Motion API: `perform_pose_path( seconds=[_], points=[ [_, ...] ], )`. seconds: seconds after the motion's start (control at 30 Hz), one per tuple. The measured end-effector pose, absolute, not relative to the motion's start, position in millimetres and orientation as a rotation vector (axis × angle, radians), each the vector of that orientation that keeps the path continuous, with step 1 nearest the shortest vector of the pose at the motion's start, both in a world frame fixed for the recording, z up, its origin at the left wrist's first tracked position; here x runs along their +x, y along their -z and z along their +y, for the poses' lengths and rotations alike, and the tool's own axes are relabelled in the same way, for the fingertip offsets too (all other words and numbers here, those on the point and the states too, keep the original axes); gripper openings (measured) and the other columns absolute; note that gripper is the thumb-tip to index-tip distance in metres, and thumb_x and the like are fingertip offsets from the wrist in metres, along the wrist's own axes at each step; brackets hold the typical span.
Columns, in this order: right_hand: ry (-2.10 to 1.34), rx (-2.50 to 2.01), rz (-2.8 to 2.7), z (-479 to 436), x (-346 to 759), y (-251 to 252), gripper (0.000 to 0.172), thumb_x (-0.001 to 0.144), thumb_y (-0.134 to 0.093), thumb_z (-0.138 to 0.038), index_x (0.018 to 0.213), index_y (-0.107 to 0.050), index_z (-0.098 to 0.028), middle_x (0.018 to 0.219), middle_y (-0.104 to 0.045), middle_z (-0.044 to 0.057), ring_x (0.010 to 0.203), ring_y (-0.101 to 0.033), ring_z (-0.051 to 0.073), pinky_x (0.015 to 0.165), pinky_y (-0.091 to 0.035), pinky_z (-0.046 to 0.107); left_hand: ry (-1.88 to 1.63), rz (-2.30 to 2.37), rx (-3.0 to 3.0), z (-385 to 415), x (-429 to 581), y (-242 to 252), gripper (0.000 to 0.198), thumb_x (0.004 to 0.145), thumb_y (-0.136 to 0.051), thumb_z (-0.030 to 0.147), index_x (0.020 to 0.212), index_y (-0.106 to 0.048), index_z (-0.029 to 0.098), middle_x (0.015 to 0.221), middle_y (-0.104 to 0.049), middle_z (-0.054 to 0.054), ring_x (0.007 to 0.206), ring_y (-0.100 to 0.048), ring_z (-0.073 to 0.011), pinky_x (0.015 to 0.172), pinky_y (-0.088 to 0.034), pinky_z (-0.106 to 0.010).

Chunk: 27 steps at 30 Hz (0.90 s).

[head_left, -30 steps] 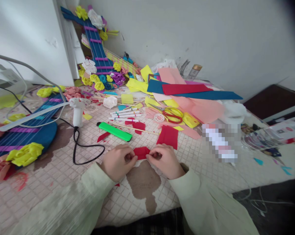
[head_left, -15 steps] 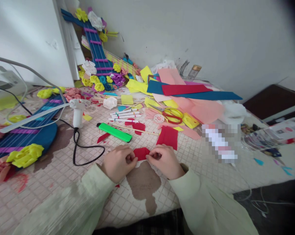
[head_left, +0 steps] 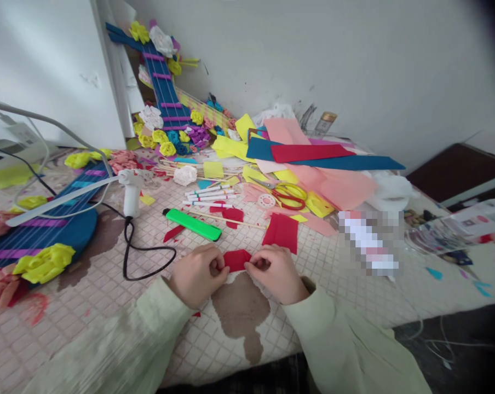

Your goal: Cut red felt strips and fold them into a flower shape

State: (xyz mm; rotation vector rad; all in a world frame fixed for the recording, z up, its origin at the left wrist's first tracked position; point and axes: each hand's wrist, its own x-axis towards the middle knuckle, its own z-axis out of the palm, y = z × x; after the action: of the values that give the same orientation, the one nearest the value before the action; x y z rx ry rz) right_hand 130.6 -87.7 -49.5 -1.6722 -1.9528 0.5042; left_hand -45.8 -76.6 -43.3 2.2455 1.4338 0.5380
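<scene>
Between my two hands is a small piece of red crepe paper (head_left: 236, 261), with a fold or crease showing near its right end. The thumb and fingers of my left hand (head_left: 199, 275) pinch its left end. My right hand (head_left: 277, 273) pinches the right end in the same way. Just beyond my right hand lies a larger red paper piece (head_left: 281, 231). A green utility knife (head_left: 193, 224) rests past my left hand, and a thin wooden stick (head_left: 226, 219) lies beside it.
Left of my hands stands a white glue gun (head_left: 131, 200) with a looping black cord. Red-handled scissors (head_left: 288, 197), several markers (head_left: 208, 193) and coloured paper strips (head_left: 325, 156) lie farther back. A blue paper guitar shape (head_left: 62, 227) with flowers sits at the left.
Both hands keep their pinch on the red crepe paper, which looks almost the same. The whole view has shifted very slightly.
</scene>
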Motion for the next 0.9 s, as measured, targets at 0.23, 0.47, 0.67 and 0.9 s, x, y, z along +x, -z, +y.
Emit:
perform_pose_path(
  seconds=[0.23, 0.47, 0.67, 0.9],
  points=[
    [-0.445, -1.696, -1.960, -89.2, 131.1, 52.3, 0.017, 0.065, -0.061, -0.025, 0.050, -0.055, -0.018, 0.053, -0.054, -0.001, 0.058, -0.048, 0.013, 0.060, -0.032, 0.027, -0.521, 1.393, 2.209, -76.4, -49.9, 44.1, 0.004, 0.066, -0.050, 0.019, 0.063, -0.047, 0.018, 0.060, -0.049, 0.003, 0.054, -0.046, -0.0106, 0.048, -0.034, -0.022],
    [-0.412, -1.615, -1.979, -88.7, 134.1, 58.5, 0.020, 0.068, -0.059, -0.028, 0.052, -0.055, -0.018, 0.053, -0.054, -0.001, 0.057, -0.047, 0.012, 0.061, -0.031, 0.026, -0.540, 1.368, 2.203, -75.1, -50.2, 46.7, 0.003, 0.065, -0.049, 0.018, 0.063, -0.047, 0.018, 0.061, -0.050, 0.002, 0.055, -0.047, -0.0110, 0.050, -0.035, -0.021],
    [-0.217, -1.508, -2.033, -95.2, 132.6, 61.6, 0.010, 0.071, -0.056, -0.024, 0.064, -0.057, -0.018, 0.065, -0.053, 0.000, 0.066, -0.047, 0.013, 0.071, -0.030, 0.030, -0.558, 1.341, 2.201, -74.8, -50.7, 48.4, 0.003, 0.064, -0.048, 0.017, 0.062, -0.047, 0.018, 0.061, -0.050, 0.002, 0.056, -0.047, -0.0113, 0.051, -0.035, -0.022],
    [-0.005, -1.254, -2.350, -103.1, 123.9, 58.7, 0.020, 0.084, -0.041, -0.021, 0.078, -0.059, -0.026, 0.073, -0.049, -0.002, 0.072, -0.043, 0.011, 0.080, -0.020, 0.035, -0.565, 1.355, 2.220, -76.1, -51.0, 48.0, 0.002, 0.064, -0.048, 0.017, 0.062, -0.047, 0.018, 0.060, -0.050, 0.002, 0.055, -0.047, -0.0113, 0.050, -0.034, -0.022]
  ],
)
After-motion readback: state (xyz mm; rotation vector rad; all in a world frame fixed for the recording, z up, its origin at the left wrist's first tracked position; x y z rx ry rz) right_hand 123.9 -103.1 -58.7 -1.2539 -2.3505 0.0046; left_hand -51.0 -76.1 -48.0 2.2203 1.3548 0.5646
